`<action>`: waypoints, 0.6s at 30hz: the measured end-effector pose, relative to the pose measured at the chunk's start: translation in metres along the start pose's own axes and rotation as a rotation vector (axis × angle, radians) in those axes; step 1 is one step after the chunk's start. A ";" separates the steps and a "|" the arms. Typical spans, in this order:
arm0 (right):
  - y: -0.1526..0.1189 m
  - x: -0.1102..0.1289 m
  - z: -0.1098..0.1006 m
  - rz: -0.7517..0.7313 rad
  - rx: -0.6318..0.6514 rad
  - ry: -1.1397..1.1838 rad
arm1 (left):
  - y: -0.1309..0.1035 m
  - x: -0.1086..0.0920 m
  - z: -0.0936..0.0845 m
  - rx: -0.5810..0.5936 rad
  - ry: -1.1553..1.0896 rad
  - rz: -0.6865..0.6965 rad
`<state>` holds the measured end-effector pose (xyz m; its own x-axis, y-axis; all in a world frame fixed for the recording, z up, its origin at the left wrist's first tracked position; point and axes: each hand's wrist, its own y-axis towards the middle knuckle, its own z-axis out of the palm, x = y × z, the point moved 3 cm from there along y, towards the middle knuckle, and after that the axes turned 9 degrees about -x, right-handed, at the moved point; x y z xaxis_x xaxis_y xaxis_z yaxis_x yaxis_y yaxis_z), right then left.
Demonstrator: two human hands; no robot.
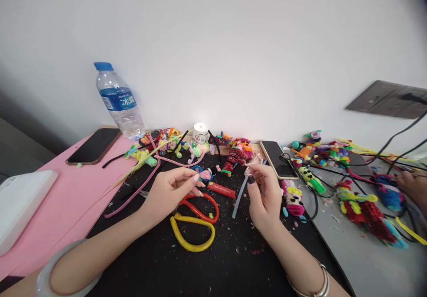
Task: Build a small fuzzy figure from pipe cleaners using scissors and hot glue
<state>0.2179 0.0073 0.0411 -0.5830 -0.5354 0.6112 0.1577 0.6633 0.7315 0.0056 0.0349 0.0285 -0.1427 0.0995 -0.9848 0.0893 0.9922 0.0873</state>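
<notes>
My left hand (pixel 176 186) is closed in a pinch on a small blue-and-pink pipe-cleaner piece (pixel 205 174). Facing it, my right hand (pixel 265 194) has thumb and forefinger pinched together at a small pale pink bit too small to name. A translucent bluish strip (pixel 238 201) runs down from beside the right fingertips; whether they touch it I cannot tell. Between the hands lies a red lighter (pixel 221 190). Under my left fingers rest scissors with red and yellow handles (pixel 192 246), their blades partly hidden by that hand.
Pipe-cleaner figures (pixel 234 159) crowd the back of the black mat (pixel 233 261). A water bottle (pixel 120 103), a white spool (pixel 200 133), a dark phone (pixel 94 146) and another phone (pixel 279 158) stand or lie near the wall. Another person's hand (pixel 412 186) shows at the right, near black cables.
</notes>
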 end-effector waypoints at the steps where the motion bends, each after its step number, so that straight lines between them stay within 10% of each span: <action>1: 0.000 0.001 -0.001 -0.011 -0.009 0.006 | 0.000 0.000 -0.001 -0.016 0.010 0.016; 7: -0.014 0.009 0.019 0.062 0.290 0.063 | -0.005 0.000 0.007 0.089 0.042 0.064; 18: -0.019 0.006 0.034 0.376 0.379 0.316 | -0.010 0.001 0.012 0.162 0.050 0.115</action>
<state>0.1841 0.0090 0.0207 -0.2692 -0.3197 0.9085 -0.0210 0.9450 0.3263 0.0169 0.0245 0.0249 -0.1706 0.2194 -0.9606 0.2646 0.9493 0.1698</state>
